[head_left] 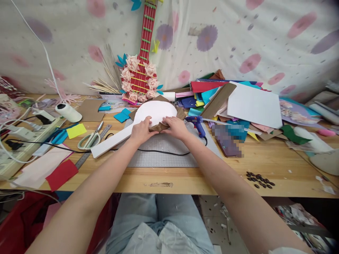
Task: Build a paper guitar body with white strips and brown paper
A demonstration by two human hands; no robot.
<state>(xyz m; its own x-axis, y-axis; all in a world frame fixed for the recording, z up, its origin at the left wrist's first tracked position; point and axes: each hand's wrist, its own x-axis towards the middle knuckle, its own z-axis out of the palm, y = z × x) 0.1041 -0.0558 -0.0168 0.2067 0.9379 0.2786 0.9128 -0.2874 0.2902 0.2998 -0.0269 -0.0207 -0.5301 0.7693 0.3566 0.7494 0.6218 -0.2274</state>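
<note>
I had the left hand [141, 130] and right hand [176, 127] each gripping an end of the strip [158, 127], which lay crosswise between them. The board [155, 110] touched it just beyond, with its neck angled out past the left hand.

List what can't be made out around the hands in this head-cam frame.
All head view:
Grip of the left hand and right hand on the brown strip: the backs of the hands cover the fingertips.
Near edge of the white cutout: under both hands.
Flat item beside the blue glue gun: blurred by a pixelated patch.
Dark bits on the table: too small to identify.
</note>
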